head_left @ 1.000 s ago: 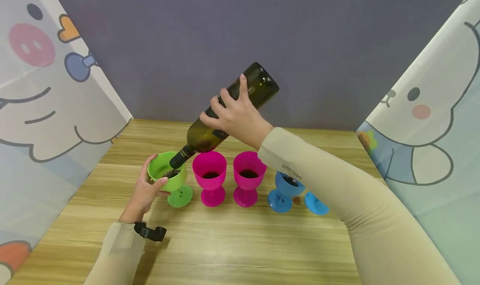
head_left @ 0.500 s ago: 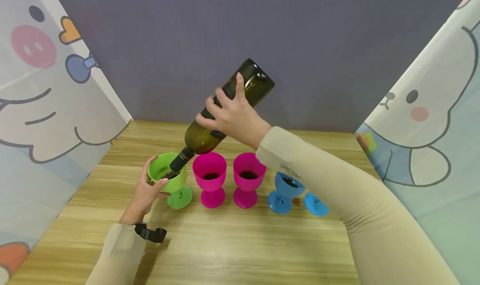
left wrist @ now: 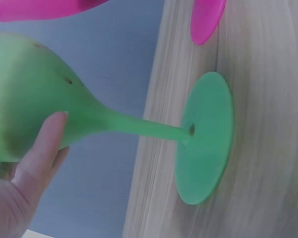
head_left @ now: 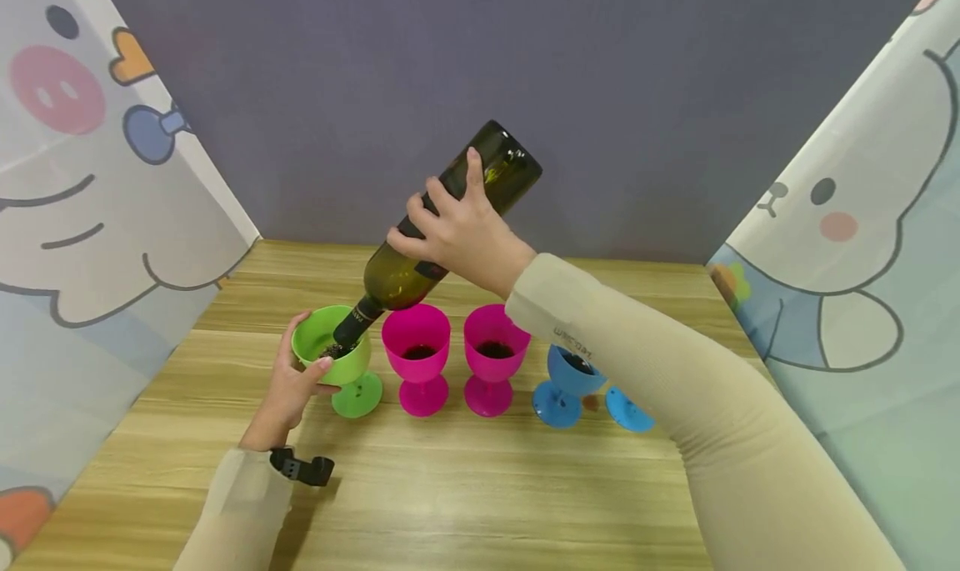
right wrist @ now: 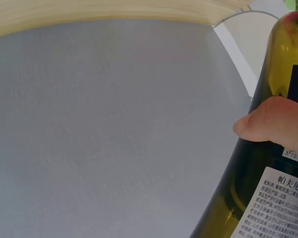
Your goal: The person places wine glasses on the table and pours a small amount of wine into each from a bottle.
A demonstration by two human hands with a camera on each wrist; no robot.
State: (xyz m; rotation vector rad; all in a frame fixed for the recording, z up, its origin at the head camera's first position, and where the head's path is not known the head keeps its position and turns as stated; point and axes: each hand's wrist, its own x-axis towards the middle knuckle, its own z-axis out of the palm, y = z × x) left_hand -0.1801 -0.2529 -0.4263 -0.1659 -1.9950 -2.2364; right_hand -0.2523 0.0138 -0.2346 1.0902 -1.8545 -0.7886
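Observation:
My right hand (head_left: 465,229) grips a dark green wine bottle (head_left: 397,275), tilted neck-down to the left. The mouth of the bottle is inside the bowl of a green goblet (head_left: 348,367), where dark bubbly liquid shows. Around the side of that bowl, the thumb and fingers of my left hand (head_left: 288,383) hold the goblet. Its green foot (left wrist: 206,144) stands on the table in the left wrist view. A printed white label (right wrist: 275,203) shows on the bottle in the right wrist view, with a thumb pressed above it.
Right of the green goblet stand two pink goblets (head_left: 417,369) (head_left: 491,369) with dark liquid inside. Further right is a blue goblet (head_left: 573,378) with dark liquid. Another blue goblet's foot (head_left: 628,410) peeks out beneath my right sleeve. A small brown spill (head_left: 592,403) marks the wooden table (head_left: 480,488).
The bottle and my right hand have shifted a little left, and the neck sits lower in the green goblet. My left hand keeps its hold on the goblet.

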